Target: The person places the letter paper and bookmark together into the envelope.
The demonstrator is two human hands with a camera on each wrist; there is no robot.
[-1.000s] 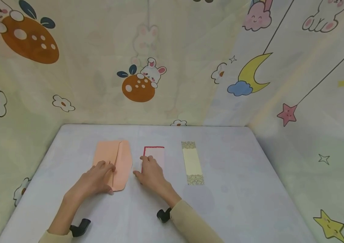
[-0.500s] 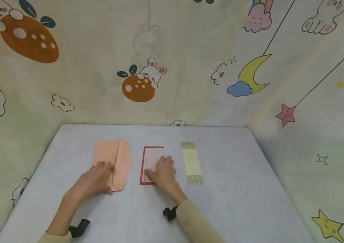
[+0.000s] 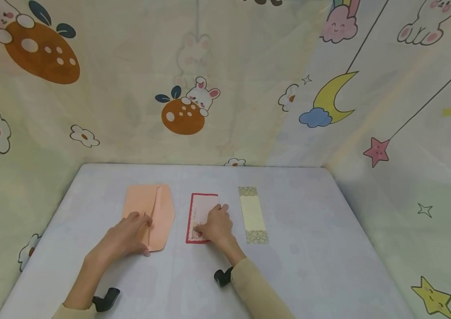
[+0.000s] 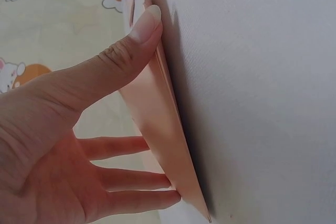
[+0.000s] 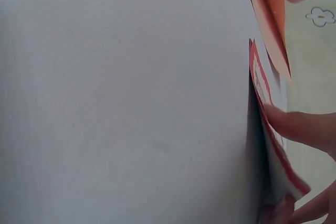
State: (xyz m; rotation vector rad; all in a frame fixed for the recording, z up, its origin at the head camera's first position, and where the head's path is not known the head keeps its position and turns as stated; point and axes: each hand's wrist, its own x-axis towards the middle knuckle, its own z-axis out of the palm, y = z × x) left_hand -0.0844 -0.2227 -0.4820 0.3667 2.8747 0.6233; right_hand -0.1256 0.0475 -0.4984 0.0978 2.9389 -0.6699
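Observation:
A peach-coloured paper envelope (image 3: 163,217) lies on the left with its flap spread to the right. My left hand (image 3: 123,235) rests on it, fingertips touching the paper and thumb at the near edge; in the left wrist view the fingers (image 4: 128,178) look fairly straight. To the right lies a pale pink greeting card (image 3: 202,204) with a red border. My right hand (image 3: 217,226) pinches its right side: the thumb (image 5: 299,127) presses on the card's face and fingertips reach under the edge. That edge is slightly raised off the table in the right wrist view.
A cream paper strip (image 3: 252,212) with glittery gold ends lies to the right of the card. All of it is on a white table (image 3: 321,248), with cartoon-printed cloth (image 3: 249,88) hanging behind and at both sides. Black wrist cameras (image 3: 106,300) sit on the wrists.
My right hand has moved right across the card, from its left side to its right edge, uncovering its printed left part. The left hand stays on the envelope. The view shifts slightly.

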